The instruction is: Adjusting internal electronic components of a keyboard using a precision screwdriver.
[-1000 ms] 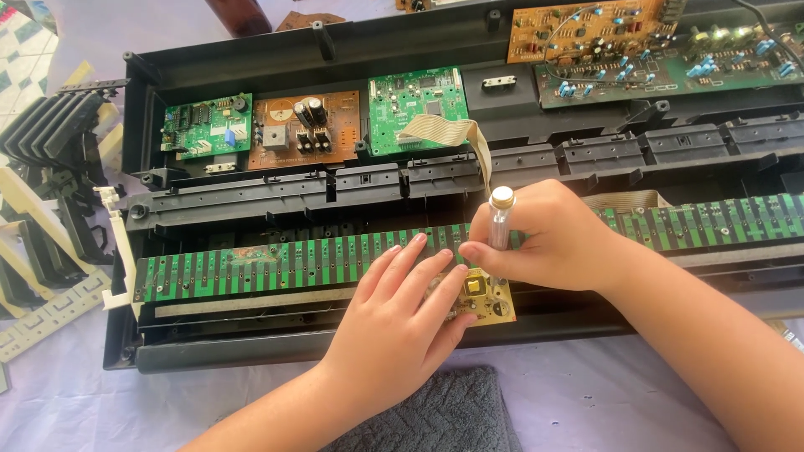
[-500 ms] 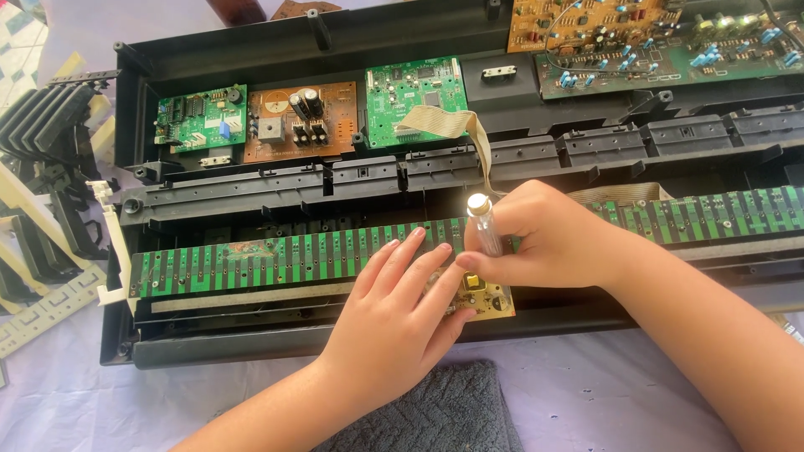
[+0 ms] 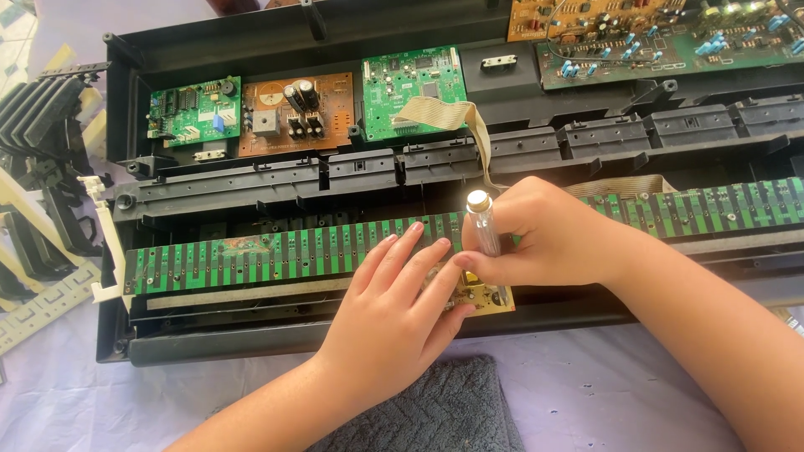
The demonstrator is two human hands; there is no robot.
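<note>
An opened black keyboard case point(image 3: 251, 42) lies across the view. My right hand point(image 3: 544, 230) grips a clear-handled screwdriver point(image 3: 482, 224), held upright over a small tan circuit board point(image 3: 486, 297) at the case's front edge. My left hand point(image 3: 394, 310) lies flat with fingers spread, pressing on the long green contact strip point(image 3: 251, 259) and the edge of the small board. The screwdriver's tip is hidden behind my fingers.
Inside the case sit green boards point(image 3: 194, 110) point(image 3: 414, 79), a brown board with capacitors point(image 3: 293, 111), a grey ribbon cable point(image 3: 452, 117) and larger boards at the top right point(image 3: 670, 33). Removed black key parts point(image 3: 42, 167) lie left. A grey towel point(image 3: 435, 410) lies in front.
The view has shifted slightly, so the case sits a little further right and lower. Both hands stay on the small board, and the screwdriver remains upright in my right hand.
</note>
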